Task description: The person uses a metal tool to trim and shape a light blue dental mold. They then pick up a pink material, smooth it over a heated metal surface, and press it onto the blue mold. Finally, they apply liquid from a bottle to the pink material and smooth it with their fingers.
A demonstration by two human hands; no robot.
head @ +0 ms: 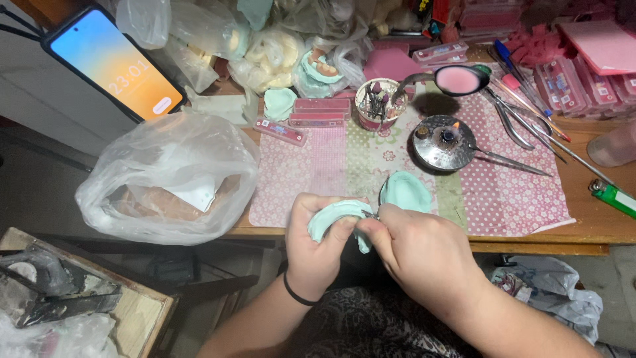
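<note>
We see the left hand [318, 242] gripping a pale green dental cast [334, 217] just below the patterned mat [503, 192]. The right hand [417, 248] is closed on what seems a thin metal tool [372, 213], its tip touching the cast.

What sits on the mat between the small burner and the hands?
A second pale green dental cast lies there, just beyond the right hand, in the head view.

Held a pale green dental cast [333, 217] in the left hand [318, 242]; pressed a thin metal tool [381, 199] against it with the right hand [417, 248]. Worked just before a patterned pink cloth [517, 192], near a second green cast [405, 191] and a small lit burner [442, 142].
</note>
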